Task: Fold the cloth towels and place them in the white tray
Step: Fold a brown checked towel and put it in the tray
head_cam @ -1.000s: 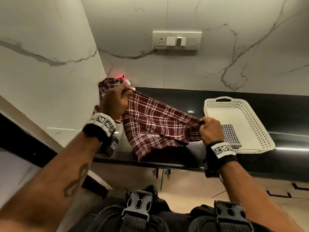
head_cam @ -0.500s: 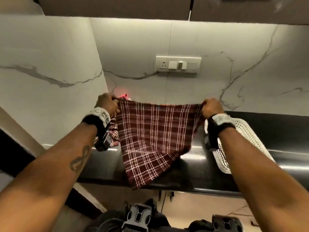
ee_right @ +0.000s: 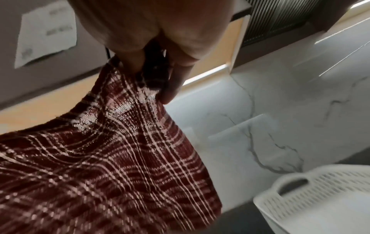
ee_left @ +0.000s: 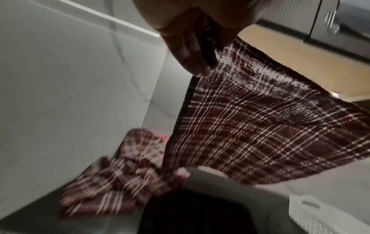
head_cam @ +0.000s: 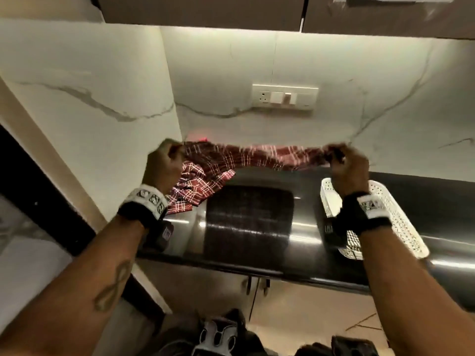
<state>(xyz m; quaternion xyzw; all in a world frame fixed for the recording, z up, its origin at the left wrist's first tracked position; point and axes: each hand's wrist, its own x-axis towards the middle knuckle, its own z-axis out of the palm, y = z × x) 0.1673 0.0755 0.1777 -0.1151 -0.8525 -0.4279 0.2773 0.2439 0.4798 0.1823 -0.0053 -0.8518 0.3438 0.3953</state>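
Observation:
A maroon plaid towel (head_cam: pixel 257 156) is stretched in the air above the black counter, swung up and away from me. My left hand (head_cam: pixel 164 163) pinches its left corner and my right hand (head_cam: pixel 344 163) pinches its right corner. The wrist views show the same towel (ee_left: pixel 260 126) (ee_right: pixel 100 158) hanging from my curled fingers (ee_left: pixel 192 52) (ee_right: pixel 174 82). Another crumpled plaid towel (head_cam: pixel 195 186) (ee_left: pixel 120 177) lies on the counter at the left by the wall. The white perforated tray (head_cam: pixel 395 217) (ee_right: pixel 320 205) stands on the counter at the right, below my right wrist.
The black glossy counter (head_cam: pixel 246 222) runs along a marble wall with a switch plate (head_cam: pixel 284 96). A marble side wall (head_cam: pixel 90 111) closes the left end. Dark cabinets (head_cam: pixel 205 9) hang overhead. The counter's front edge is near my body.
Both hands have risen and spread, pulling the towel taut between them. Its hanging lower part has flicked up and away from me, so the counter below shows.

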